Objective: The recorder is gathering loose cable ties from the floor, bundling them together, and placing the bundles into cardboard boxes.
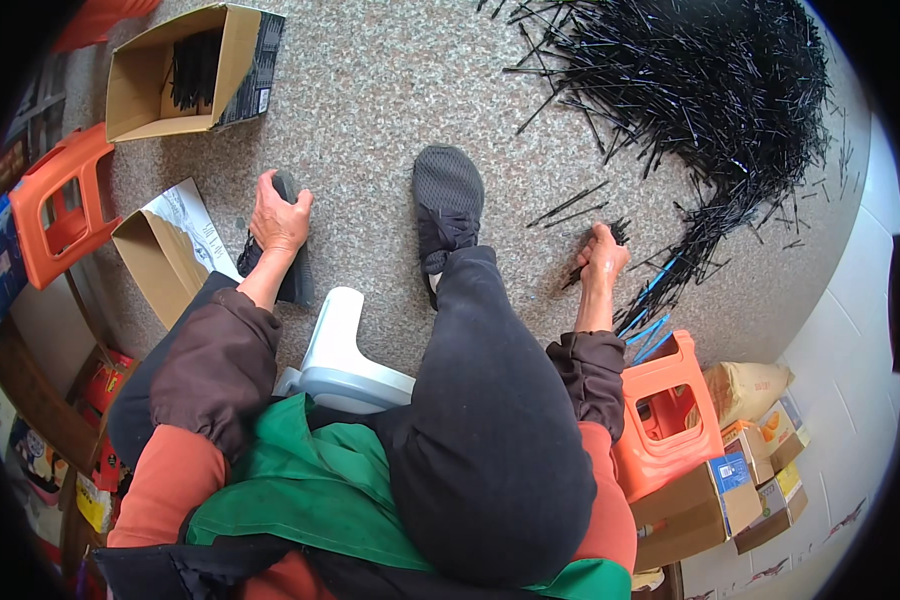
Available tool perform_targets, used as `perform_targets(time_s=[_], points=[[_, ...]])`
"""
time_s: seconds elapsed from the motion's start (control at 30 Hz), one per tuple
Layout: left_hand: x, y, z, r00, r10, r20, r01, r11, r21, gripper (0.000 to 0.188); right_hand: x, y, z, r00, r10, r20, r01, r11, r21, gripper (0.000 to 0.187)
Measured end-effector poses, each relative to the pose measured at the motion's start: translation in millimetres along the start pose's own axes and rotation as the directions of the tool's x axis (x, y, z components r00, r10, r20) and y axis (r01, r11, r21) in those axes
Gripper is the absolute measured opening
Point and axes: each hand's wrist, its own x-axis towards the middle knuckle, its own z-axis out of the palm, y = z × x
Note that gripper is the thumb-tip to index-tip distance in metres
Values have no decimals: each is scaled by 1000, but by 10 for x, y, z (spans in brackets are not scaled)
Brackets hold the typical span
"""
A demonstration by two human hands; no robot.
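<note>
A small bunch of thin black sticks (620,232) is in the right hand (602,258), its fingers closed around it, ends poking out on both sides, just above the speckled floor (360,90). Beside it a few loose sticks (574,207) lie roughly parallel. The left hand (282,215) is by the toe of one dark shoe, its fingers curled with thumb and forefinger apart; whether they hold anything, I cannot tell. Beyond the right hand spreads a large tangled heap (710,90), trailing back toward blue strips (650,290) and an orange stool (670,368). Far left, an open carton (232,70) holds more black sticks (195,70), lying together more neatly; a second carton (160,255) sits nearer. Judging by this, gathering sticks into bunches seems at an early stage: some appear gathered in the carton, one bunch is in hand, and most remain loose in the heap.
</note>
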Motion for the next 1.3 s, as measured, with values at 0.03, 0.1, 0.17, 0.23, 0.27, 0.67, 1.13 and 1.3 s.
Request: perform_targets(time_s=[0.03, 0.1, 0.17, 0.23, 0.27, 0.67, 1.13, 1.3], points=[[-1, 4, 6, 1000, 3, 1, -3, 1000, -1, 60, -10, -12, -9, 1000, -15, -10, 15, 998, -58, 21], [-5, 83, 28, 1000, 20, 3, -20, 1000, -16, 59, 219, 161, -180, 991, -130, -37, 119, 971, -208, 22], [-11, 50, 7, 1000, 19, -2, -19, 1000, -4, 59, 198, 203, -147, 974, -223, -23, 201, 911, -360, 22], [-5, 21, -4, 1000, 4, -9, -4, 1000, -2, 59, 115, 140, -84, 797, -603, 17, 462, 592, -660, 27], [-2, 19, 4, 1000, 7, -7, -7, 1000, -2, 59, 50, 58, -22, 799, -600, 18, 482, 623, -616, 32], [4, 23, 7, 1000, 19, -17, -19, 1000, 5, 59, 120, -70, -155, 715, -685, 142, 672, 617, -410, 12], [-2, 60, -10, 1000, 8, 9, -8, 1000, -1, 60, -159, -98, 57, 379, -485, 788, 834, -191, -518, 23], [10, 53, 12, 1000, 18, 9, -18, 1000, -4, 60, -52, -109, 166, 435, -473, 766, 738, -300, -604, 11]])
